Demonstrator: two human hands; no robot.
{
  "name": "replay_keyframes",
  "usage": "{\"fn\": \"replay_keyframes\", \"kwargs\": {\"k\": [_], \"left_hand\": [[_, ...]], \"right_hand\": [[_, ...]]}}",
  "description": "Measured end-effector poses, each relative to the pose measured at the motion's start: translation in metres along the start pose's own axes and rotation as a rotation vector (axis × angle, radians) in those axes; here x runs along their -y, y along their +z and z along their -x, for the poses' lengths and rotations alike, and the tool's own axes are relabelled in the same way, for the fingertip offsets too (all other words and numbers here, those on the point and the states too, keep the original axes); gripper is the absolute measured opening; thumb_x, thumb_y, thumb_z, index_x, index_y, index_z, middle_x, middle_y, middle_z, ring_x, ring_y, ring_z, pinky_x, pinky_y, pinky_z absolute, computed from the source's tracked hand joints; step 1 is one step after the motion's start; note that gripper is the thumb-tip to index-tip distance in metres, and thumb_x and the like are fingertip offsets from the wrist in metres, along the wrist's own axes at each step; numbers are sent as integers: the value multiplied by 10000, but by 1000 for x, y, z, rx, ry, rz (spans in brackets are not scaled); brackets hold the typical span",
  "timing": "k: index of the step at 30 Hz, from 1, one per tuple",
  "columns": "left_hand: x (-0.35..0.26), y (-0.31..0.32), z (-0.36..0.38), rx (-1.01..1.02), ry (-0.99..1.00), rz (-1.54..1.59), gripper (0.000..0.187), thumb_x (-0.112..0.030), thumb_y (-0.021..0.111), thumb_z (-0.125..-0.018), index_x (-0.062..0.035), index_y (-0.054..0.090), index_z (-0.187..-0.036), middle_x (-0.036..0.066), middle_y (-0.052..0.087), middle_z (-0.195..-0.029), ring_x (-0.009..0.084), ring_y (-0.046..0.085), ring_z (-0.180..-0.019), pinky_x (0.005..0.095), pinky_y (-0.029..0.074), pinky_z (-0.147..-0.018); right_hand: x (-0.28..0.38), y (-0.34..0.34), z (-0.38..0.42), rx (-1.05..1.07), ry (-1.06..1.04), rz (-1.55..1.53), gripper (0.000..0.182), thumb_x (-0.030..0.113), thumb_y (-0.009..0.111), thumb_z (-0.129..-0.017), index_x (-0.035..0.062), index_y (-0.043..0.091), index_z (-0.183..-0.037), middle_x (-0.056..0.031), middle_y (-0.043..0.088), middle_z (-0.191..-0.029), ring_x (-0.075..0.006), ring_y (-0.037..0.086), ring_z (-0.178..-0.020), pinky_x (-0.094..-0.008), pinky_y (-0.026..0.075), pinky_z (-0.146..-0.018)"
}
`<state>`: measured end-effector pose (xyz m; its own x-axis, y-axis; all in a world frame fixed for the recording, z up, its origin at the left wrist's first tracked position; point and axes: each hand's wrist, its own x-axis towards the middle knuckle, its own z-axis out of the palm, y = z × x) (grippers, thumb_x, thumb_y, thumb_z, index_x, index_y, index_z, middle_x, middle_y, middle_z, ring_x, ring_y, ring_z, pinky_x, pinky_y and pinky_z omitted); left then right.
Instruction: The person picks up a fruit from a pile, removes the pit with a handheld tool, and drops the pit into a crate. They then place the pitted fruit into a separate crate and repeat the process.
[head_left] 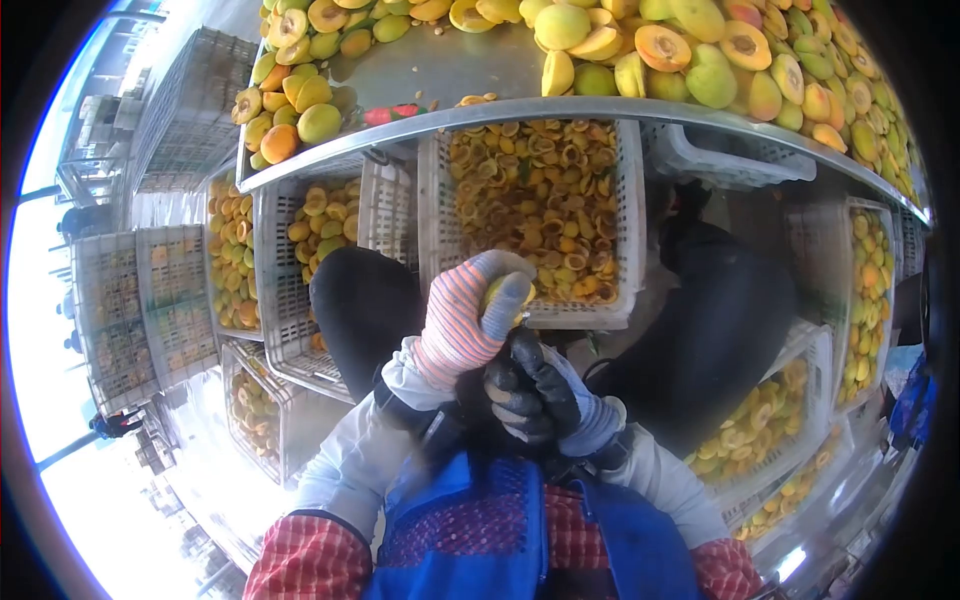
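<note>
My left hand (468, 315), in a pink-and-grey striped glove, is closed around a yellow peach (521, 297), mostly hidden by the fingers. Just below it, my right hand (530, 390) wears a black-coated glove, its fingers curled in a grip. A small metallic glint shows between the right hand and the peach; the rest of what this hand grips is hidden. Both hands are close together in front of my chest, over the near edge of a white plastic crate (428, 215) holding many cut peach halves (535, 200).
A metal table (430, 70) across the top carries heaps of whole and halved peaches (690, 60) and a red object (390, 113). Fruit-filled crates stand at left (280, 290) and right (820, 370). A white bin (730, 155) sits under the table. My knees flank the middle crate.
</note>
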<state>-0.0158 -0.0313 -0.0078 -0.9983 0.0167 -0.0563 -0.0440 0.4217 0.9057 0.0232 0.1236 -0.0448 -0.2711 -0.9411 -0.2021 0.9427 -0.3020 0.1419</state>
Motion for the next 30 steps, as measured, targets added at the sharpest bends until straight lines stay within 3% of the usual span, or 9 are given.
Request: {"fn": "replay_keyframes", "kwargs": {"k": [2,5,9,15,18,22,25,28,30], "left_hand": [[2,0,0,-3,64,-57,313,-291,530,-927,4,632,-952,80,628,-748,123,578,-665,276,472,-625],[4,-4,-1,65,12,-55,327,-310,530,-928,1,630,-948,59,616,-753,110,564,-690,263,456,-637],[5,0,4,62,-331,434,293,-298,516,-941,-21,613,-923,20,580,-797,88,495,-756,242,435,-685],[4,4,7,-28,-129,184,259,-266,545,-922,-18,618,-939,54,615,-765,117,566,-712,267,463,-658],[9,-1,2,49,-27,47,250,-254,560,-911,-14,619,-952,77,623,-752,144,591,-682,287,478,-656],[13,5,5,52,-162,193,349,-338,527,-928,-5,627,-959,80,627,-765,138,577,-700,275,468,-655],[26,7,7,83,-113,139,321,-312,522,-932,-9,623,-967,80,626,-769,138,577,-709,280,470,-658],[34,-3,9,138,-25,-93,246,-257,555,-899,-28,622,-959,133,636,-823,262,633,-730,326,493,-682],[33,-5,9,131,26,-120,249,-261,552,-897,-30,622,-957,144,637,-831,283,635,-743,332,495,-686]], "right_hand": [[2,1,1,28,31,-26,390,469,598,-873,102,479,-927,6,416,-607,-77,361,-406,-212,273,-319],[5,-1,3,-9,45,-6,367,454,575,-892,101,481,-923,-4,421,-603,-80,365,-405,-211,274,-321],[6,4,1,-127,-17,139,350,440,552,-911,99,476,-915,-13,420,-592,-83,371,-404,-211,274,-320],[2,7,0,-112,14,79,373,470,549,-904,107,466,-888,2,413,-580,-80,343,-375,-213,266,-308],[0,0,-3,91,-15,-2,372,482,520,-916,117,466,-867,14,377,-554,-72,315,-359,-214,253,-290],[4,3,-3,73,62,-103,367,478,534,-909,117,465,-897,22,340,-549,-65,289,-356,-212,242,-277],[0,-3,-3,31,68,-98,383,500,500,-917,119,471,-889,25,327,-541,-65,285,-354,-213,244,-280],[-3,-12,-3,-10,114,-79,386,504,451,-936,124,485,-877,28,323,-538,-67,290,-359,-213,250,-287],[-4,-14,-5,38,149,-121,363,484,442,-947,131,488,-877,28,316,-539,-65,289,-364,-213,253,-291]]}}
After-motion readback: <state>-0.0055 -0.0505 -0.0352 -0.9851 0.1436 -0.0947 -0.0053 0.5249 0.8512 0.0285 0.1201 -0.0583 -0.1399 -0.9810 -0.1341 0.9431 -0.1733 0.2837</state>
